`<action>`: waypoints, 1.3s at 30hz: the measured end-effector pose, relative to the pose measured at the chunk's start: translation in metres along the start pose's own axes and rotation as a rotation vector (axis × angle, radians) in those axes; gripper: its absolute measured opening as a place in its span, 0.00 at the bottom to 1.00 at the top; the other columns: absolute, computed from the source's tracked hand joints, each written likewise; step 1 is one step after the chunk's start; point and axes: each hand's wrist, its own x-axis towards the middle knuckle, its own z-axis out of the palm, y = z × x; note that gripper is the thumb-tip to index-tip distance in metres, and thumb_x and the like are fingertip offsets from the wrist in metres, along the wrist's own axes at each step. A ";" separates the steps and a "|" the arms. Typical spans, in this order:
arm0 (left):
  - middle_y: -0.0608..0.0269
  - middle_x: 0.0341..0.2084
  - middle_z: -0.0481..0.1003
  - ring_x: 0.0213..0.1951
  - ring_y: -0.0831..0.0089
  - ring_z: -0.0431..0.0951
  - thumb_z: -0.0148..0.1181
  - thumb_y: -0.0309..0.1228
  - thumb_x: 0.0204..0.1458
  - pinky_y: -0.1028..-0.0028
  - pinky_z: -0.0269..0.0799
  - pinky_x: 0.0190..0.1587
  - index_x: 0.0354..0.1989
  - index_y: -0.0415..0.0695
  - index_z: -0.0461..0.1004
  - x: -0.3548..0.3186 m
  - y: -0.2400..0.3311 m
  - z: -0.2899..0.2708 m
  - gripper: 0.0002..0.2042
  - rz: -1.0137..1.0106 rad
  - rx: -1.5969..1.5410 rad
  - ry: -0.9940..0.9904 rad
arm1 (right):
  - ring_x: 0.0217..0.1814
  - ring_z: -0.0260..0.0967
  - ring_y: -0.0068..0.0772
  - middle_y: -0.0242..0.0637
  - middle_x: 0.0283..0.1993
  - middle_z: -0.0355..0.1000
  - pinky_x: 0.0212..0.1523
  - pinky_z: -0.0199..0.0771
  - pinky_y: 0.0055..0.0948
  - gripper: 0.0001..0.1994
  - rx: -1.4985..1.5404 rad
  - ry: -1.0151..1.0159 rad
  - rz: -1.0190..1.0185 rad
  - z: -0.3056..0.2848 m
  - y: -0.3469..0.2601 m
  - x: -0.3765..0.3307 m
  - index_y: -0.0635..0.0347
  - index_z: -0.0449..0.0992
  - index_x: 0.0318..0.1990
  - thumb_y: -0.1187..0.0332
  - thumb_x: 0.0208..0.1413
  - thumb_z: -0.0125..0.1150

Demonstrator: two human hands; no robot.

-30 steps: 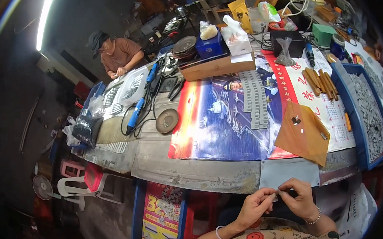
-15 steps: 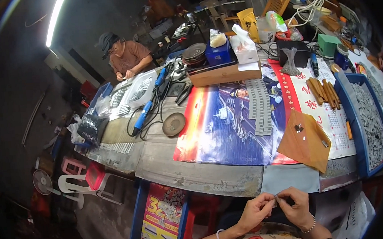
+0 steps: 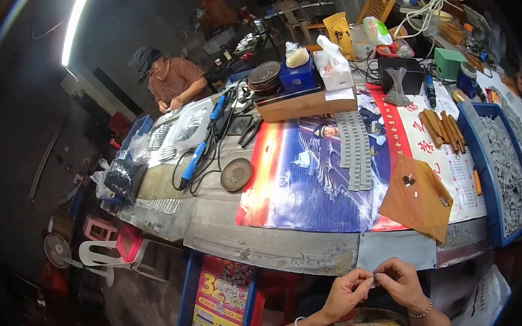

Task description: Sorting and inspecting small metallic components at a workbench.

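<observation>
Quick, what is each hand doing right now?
Left hand: fingers pinched shut on a small grey piece, too small to identify.
Right hand: fingertips pinched on the same small grey piece, below the table edge.

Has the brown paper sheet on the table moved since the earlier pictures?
No. The brown paper sheet lies on the same corner of the calendar poster as before; only the camera view shifted.

Both forearms enter from the lower edge; the left hand (image 3: 347, 290) and right hand (image 3: 404, 283) meet fingertip to fingertip, fingers curled in a pinching grip.
</observation>
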 end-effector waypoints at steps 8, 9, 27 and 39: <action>0.73 0.21 0.70 0.23 0.89 0.67 0.53 0.26 0.59 0.87 0.62 0.26 0.41 0.37 0.71 0.000 -0.003 0.002 0.06 -0.026 0.035 -0.019 | 0.28 0.68 0.16 0.31 0.27 0.73 0.28 0.69 0.18 0.05 0.015 -0.028 0.097 -0.009 0.006 -0.003 0.68 0.72 0.34 0.74 0.55 0.59; 0.73 0.21 0.70 0.23 0.89 0.67 0.53 0.26 0.58 0.87 0.62 0.25 0.41 0.37 0.71 0.001 -0.003 0.002 0.06 -0.012 0.055 -0.025 | 0.27 0.68 0.16 0.31 0.26 0.72 0.27 0.68 0.18 0.05 -0.013 -0.036 0.062 -0.010 0.004 -0.003 0.67 0.72 0.34 0.73 0.55 0.59; 0.72 0.16 0.70 0.17 0.89 0.66 0.53 0.27 0.58 0.85 0.59 0.19 0.38 0.38 0.71 -0.002 0.002 0.007 0.06 0.001 0.164 -0.102 | 0.24 0.68 0.17 0.33 0.22 0.71 0.25 0.67 0.19 0.04 -0.146 -0.009 0.019 -0.012 -0.003 -0.015 0.68 0.70 0.28 0.76 0.49 0.57; 0.70 0.16 0.70 0.19 0.88 0.67 0.53 0.26 0.57 0.84 0.60 0.22 0.38 0.37 0.71 -0.009 0.006 0.002 0.06 0.017 0.153 -0.053 | 0.26 0.64 0.14 0.30 0.25 0.70 0.27 0.64 0.15 0.04 -0.004 0.033 0.031 -0.007 0.001 -0.011 0.66 0.68 0.31 0.75 0.54 0.56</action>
